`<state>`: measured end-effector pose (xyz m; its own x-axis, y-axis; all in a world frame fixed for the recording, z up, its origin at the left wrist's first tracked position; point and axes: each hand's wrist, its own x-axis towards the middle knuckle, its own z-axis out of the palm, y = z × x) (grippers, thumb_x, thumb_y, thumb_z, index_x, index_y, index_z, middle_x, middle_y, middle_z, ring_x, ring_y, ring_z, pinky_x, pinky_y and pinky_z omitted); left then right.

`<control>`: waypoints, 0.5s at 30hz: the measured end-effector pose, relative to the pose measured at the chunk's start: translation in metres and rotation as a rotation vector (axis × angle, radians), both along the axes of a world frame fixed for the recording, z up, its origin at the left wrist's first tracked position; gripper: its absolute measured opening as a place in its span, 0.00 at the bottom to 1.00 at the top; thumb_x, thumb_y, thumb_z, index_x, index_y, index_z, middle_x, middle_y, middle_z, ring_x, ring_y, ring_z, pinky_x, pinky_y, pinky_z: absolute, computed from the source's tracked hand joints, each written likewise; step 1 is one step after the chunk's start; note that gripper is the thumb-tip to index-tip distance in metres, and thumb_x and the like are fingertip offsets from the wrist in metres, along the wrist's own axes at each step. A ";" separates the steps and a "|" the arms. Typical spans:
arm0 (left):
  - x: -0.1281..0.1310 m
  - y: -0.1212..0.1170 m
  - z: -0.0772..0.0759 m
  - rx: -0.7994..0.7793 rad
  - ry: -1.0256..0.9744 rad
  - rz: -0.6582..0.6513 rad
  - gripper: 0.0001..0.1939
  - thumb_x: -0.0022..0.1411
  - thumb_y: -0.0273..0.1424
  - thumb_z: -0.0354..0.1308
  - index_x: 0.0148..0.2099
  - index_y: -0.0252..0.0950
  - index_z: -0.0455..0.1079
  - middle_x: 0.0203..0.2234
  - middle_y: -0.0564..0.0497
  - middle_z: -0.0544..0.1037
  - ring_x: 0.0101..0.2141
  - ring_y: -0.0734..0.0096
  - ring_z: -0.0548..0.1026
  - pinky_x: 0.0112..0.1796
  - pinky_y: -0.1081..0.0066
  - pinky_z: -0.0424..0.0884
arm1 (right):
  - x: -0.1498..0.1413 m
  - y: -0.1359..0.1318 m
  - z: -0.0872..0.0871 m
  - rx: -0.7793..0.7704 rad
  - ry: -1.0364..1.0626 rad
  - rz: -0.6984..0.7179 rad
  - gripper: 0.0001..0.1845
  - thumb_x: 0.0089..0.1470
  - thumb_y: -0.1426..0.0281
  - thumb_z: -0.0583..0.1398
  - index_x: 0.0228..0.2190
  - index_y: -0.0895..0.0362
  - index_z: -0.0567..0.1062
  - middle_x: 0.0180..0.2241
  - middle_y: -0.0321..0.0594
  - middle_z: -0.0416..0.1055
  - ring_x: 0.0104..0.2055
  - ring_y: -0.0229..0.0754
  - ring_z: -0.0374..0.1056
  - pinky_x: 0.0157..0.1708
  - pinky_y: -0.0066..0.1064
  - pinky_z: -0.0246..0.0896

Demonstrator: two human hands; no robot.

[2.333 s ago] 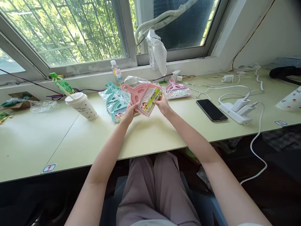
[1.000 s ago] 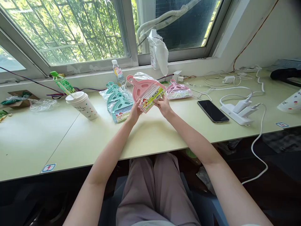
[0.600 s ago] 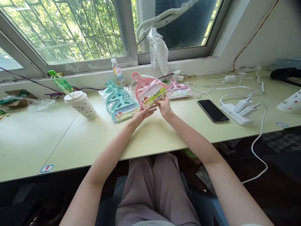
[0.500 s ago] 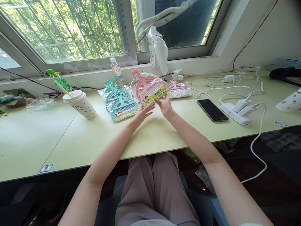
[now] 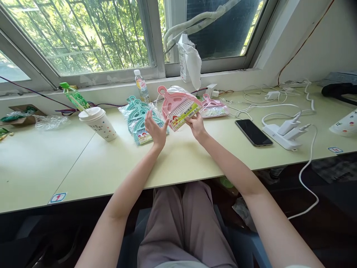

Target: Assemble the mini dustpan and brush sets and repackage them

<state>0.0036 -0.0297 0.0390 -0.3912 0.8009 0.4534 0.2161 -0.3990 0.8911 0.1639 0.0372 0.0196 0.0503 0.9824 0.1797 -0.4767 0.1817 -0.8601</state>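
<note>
Now, right hand (image 5: 196, 125): nearer, pinching the lower edge of pink dustpan set (image 5: 177, 106).
Pink dustpan set: tilted above desk (image 5: 185, 163), at ten o'clock from right fingers; long axis roughly ten-to-four.
Left hand (image 5: 156, 130): spread, grasping nothing; set at two o'clock, contact unclear.

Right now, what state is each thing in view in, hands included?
Held pink set: wrapped, tilted
Right hand: gripping that set's lower edge
Left hand: spread open, contact unclear
Green dustpan sets: wrapped, overlapping
Other pink set: wrapped, lying down
Phone: flat, screen dark
White cup: lidded, straw in
Clear bottle: capped, standing
Green bottle: capped
Power strip: two adapters plugged in
</note>
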 end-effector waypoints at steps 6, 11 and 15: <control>-0.006 0.000 -0.002 0.073 0.412 0.092 0.17 0.57 0.47 0.64 0.43 0.43 0.73 0.57 0.42 0.67 0.66 0.40 0.50 0.62 0.49 0.47 | -0.004 -0.001 -0.006 0.040 -0.005 0.072 0.30 0.39 0.72 0.68 0.44 0.47 0.65 0.41 0.33 0.76 0.52 0.44 0.72 0.54 0.43 0.71; -0.008 0.007 -0.009 0.042 0.720 0.228 0.11 0.66 0.40 0.54 0.41 0.41 0.73 0.47 0.41 0.76 0.58 0.45 0.63 0.59 0.49 0.50 | -0.006 -0.001 -0.010 0.055 -0.028 0.074 0.29 0.37 0.72 0.70 0.42 0.48 0.66 0.39 0.33 0.75 0.49 0.44 0.73 0.52 0.44 0.73; -0.009 0.009 -0.011 0.092 0.907 0.294 0.11 0.67 0.35 0.50 0.41 0.40 0.73 0.46 0.41 0.77 0.53 0.47 0.68 0.55 0.49 0.54 | -0.007 -0.002 -0.009 0.041 -0.025 0.069 0.28 0.38 0.73 0.69 0.42 0.48 0.66 0.39 0.33 0.75 0.49 0.44 0.73 0.52 0.45 0.72</control>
